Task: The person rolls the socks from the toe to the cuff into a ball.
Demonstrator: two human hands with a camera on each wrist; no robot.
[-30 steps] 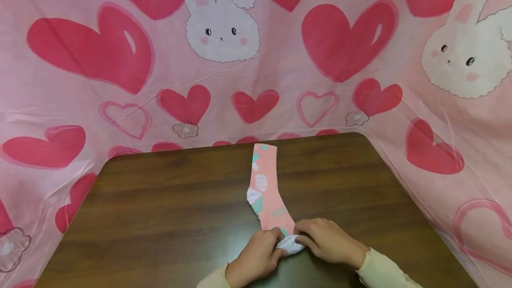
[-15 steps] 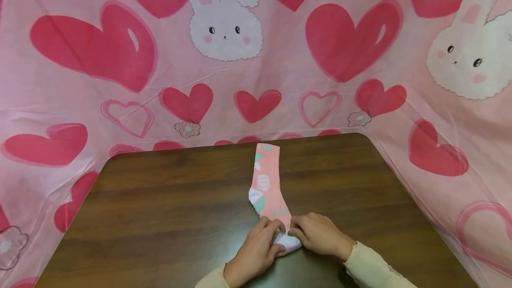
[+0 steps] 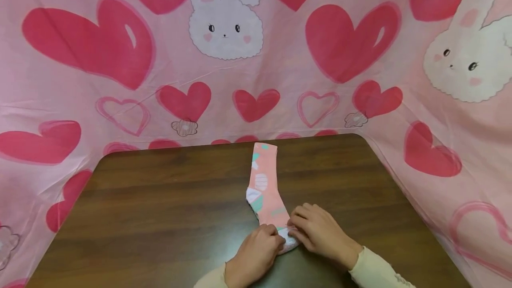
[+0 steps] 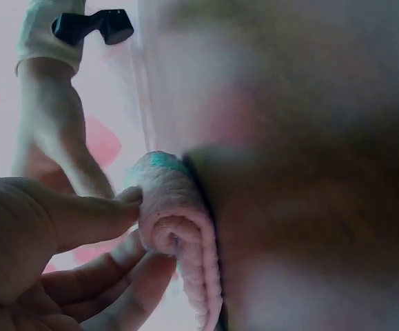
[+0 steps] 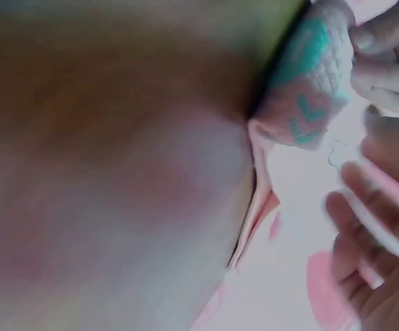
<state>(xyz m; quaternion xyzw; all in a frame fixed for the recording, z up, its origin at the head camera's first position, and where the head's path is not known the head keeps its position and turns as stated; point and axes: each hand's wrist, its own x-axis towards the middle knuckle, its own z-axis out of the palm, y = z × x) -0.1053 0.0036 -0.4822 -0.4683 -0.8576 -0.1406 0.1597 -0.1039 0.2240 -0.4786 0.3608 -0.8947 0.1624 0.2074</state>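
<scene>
A pink sock [image 3: 269, 190] with white and green patches lies lengthwise on the table, its cuff at the far edge. The near toe end [image 3: 290, 240] is rolled over on itself; the left wrist view shows the coiled layers of the roll [image 4: 178, 207] from the side. My left hand [image 3: 258, 248] pinches the left end of this roll between thumb and fingers. My right hand [image 3: 322, 234] is at the right side of the roll. Its fingers [image 5: 378, 207] are spread and loosely bent, a little apart from the sock in the right wrist view.
The brown wooden table [image 3: 168, 217] has rounded far corners. A pink cloth [image 3: 280, 70] with hearts and rabbits hangs behind it and along its sides. A black device [image 4: 92, 27] is strapped at the right sleeve.
My right hand has loosened its fingers from the toe end and risen slightly. My left hand stays at the toe, which has been turned over into a roll.
</scene>
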